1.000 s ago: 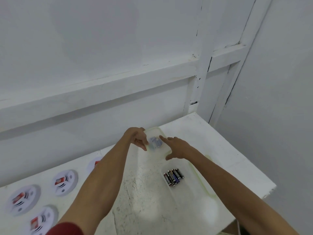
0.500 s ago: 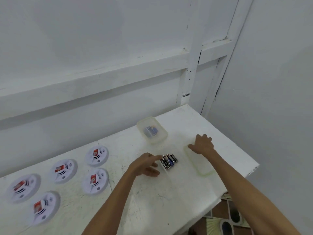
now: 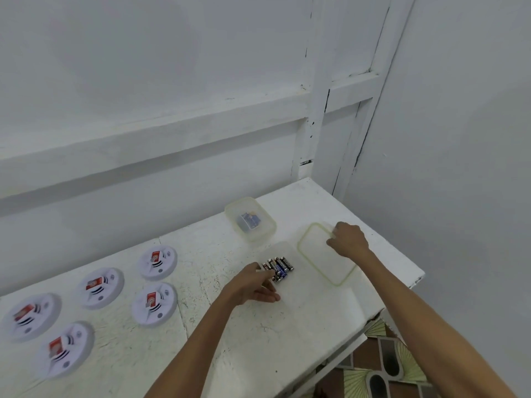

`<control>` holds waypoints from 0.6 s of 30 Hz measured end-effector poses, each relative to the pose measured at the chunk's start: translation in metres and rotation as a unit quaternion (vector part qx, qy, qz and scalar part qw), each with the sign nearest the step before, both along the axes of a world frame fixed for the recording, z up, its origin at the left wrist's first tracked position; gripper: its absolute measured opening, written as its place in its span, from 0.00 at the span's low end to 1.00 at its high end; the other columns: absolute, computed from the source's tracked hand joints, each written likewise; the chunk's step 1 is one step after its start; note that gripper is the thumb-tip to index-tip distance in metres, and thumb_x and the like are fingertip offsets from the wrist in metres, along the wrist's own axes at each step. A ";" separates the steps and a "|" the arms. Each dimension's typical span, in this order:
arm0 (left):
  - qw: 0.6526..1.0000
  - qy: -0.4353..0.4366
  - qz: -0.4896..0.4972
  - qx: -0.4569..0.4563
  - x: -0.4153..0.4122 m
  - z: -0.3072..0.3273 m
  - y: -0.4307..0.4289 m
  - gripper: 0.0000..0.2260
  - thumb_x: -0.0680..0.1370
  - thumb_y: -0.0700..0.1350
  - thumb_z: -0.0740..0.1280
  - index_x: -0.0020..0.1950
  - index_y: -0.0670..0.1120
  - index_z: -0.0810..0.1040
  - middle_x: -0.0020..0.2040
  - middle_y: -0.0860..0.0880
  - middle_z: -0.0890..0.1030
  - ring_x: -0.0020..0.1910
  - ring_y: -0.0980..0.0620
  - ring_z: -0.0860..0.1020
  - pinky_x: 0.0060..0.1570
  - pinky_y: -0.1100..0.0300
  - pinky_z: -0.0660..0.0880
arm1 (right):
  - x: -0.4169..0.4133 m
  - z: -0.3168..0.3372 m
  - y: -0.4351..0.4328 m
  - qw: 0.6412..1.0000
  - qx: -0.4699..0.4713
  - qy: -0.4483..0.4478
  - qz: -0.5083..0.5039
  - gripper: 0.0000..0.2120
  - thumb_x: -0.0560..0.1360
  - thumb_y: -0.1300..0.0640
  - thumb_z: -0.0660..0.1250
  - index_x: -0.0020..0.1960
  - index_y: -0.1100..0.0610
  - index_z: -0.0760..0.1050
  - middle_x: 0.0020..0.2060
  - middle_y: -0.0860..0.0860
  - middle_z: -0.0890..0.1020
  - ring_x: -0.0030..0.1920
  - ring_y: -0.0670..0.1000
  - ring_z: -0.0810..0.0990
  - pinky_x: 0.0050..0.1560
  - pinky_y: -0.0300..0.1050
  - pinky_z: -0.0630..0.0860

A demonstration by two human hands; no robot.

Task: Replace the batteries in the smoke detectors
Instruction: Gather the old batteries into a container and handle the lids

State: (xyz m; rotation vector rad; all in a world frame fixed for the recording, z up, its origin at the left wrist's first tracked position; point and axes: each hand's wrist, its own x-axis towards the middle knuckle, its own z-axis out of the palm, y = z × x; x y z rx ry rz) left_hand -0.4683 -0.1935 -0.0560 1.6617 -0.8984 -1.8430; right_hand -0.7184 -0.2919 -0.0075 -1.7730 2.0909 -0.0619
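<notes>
Head view: left fingers (image 3: 265,274) pinch the batteries (image 3: 283,267), right fingers (image 3: 333,240) grip the lid (image 3: 321,261).

Blurred labels (image 3: 25,312) on smoke detectors (image 3: 61,350).

Five round white smoke detectors (image 3: 154,303) are sitting flat on the left side of the table (image 3: 120,354). Each one is showing a red label near its middle, with dark curved slots next to it. Three are sitting in a loose cluster nearer the middle, and two more are blurring out toward the left edge.

The loose batteries (image 3: 278,268) are lying on their sides in a tight row inside a clear tub (image 3: 287,249). They're dark with blue and reddish wraps, maybe five or six, hard to count. The tub's lid (image 3: 321,262) is lying flat just to its right. A few blue batteries (image 3: 249,221) are sitting in a second tub (image 3: 268,228) farther back.
</notes>
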 end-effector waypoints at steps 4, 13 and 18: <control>0.999 0.033 0.038 0.018 -0.003 0.001 0.002 0.23 0.84 0.55 0.65 0.72 0.42 0.65 0.45 0.35 0.80 0.45 0.35 0.86 0.48 0.46 0.85 | 0.041 0.021 0.022 0.996 -0.022 0.019 0.087 0.18 0.75 0.56 0.65 0.63 0.60 0.69 0.57 0.59 0.76 0.55 0.60 0.77 0.44 0.45 0.69; 0.992 0.078 0.101 0.012 0.006 -0.001 0.002 0.36 0.81 0.68 0.58 0.73 0.38 0.70 0.58 0.34 0.80 0.46 0.34 0.86 0.45 0.48 0.85 | 0.116 0.008 0.076 0.966 -0.072 0.114 0.221 0.17 0.77 0.57 0.65 0.63 0.60 0.67 0.54 0.56 0.79 0.54 0.57 0.80 0.41 0.45 0.67; 0.995 0.065 0.073 -0.015 0.006 0.005 0.006 0.27 0.84 0.62 0.60 0.60 0.39 0.82 0.49 0.38 0.84 0.46 0.40 0.85 0.45 0.50 0.84 | 0.130 0.001 0.104 0.951 -0.095 0.127 0.266 0.21 0.81 0.48 0.61 0.66 0.62 0.67 0.53 0.57 0.80 0.54 0.57 0.78 0.42 0.46 0.68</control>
